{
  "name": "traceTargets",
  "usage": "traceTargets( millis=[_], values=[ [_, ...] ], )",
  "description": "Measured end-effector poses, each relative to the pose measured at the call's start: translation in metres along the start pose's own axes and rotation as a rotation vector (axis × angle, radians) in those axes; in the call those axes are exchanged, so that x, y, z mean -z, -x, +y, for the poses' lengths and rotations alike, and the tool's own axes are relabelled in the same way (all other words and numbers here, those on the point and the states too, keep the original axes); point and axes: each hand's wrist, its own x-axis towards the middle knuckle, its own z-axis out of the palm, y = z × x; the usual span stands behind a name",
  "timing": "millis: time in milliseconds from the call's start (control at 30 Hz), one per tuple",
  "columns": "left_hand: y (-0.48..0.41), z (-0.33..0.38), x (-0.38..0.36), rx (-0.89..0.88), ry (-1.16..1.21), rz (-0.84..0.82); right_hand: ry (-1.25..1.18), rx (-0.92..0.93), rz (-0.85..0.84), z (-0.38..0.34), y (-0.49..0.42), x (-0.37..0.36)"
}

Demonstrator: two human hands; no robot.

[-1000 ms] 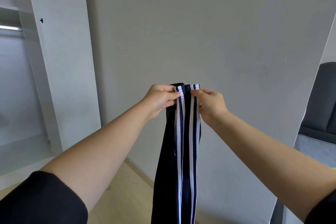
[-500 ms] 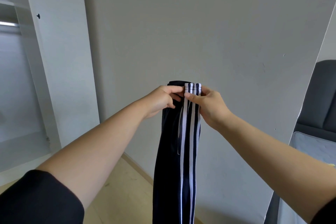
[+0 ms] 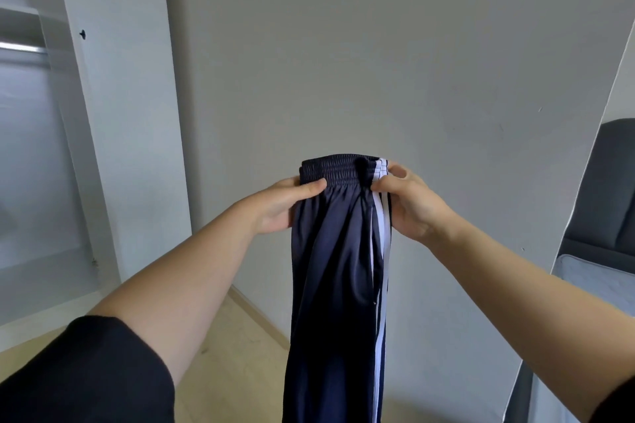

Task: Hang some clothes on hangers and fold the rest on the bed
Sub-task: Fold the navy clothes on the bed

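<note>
Held aloft: dark navy track trousers (image 3: 335, 268) with white side stripes, hanging lengthwise in mid-air before a plain grey wall (image 3: 343, 62). The elastic waistband (image 3: 338, 170) is uppermost, pinched at its left end by the left hand (image 3: 283, 204) and at its striped right end by the right hand (image 3: 409, 203) — each grip closed on fabric. White open wardrobe (image 3: 120, 113) at left; pale wooden floor (image 3: 233, 347) below; grey bed mattress (image 3: 598, 271) at far right.

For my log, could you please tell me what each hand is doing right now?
Left hand: pinches the trousers at the waistband.
Right hand: pinches the waistband's striped side.
</note>
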Motion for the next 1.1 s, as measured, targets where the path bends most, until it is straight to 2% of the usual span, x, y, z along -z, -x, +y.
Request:
traceTargets(
  millis=[33,167,267,367,467,567,667,733,833,967,1100],
  values=[
    [0.000,-0.001,-0.003,-0.009,0.009,0.035,0.008,-0.001,-0.004,-0.001,-0.001,0.000],
    [-0.006,-0.002,-0.015,-0.156,-0.024,0.358,0.100,0.025,-0.024,0.002,-0.003,0.000],
    [-0.008,-0.005,-0.022,-0.226,-0.080,0.452,0.225,0.074,-0.032,0.007,-0.003,-0.002],
    [-0.008,0.000,-0.028,-0.327,-0.217,0.493,0.288,0.197,0.121,0.003,-0.005,-0.001],
    [-0.008,0.012,-0.031,-0.600,-0.487,0.569,0.273,0.308,0.185,-0.010,-0.011,0.002],
    [-0.004,0.019,-0.030,-0.730,-0.872,0.512,0.385,0.306,0.139,-0.016,-0.013,0.003],
    [0.003,0.018,-0.019,-0.765,-1.041,0.471,0.566,0.317,0.138,-0.016,-0.012,0.008],
    [0.007,0.017,-0.017,-0.778,-1.048,0.445,0.697,0.375,0.148,-0.017,-0.011,0.010],
    [0.011,0.015,-0.019,-0.794,-1.028,0.421,0.764,0.459,0.152,-0.017,-0.010,0.009],
    [0.015,0.016,-0.025,-0.811,-0.969,0.381,0.671,0.475,0.191,-0.014,-0.009,0.006],
    [0.018,0.019,-0.029,-0.845,-0.957,0.386,0.562,0.429,0.129,-0.017,-0.008,0.008]
  ],
)
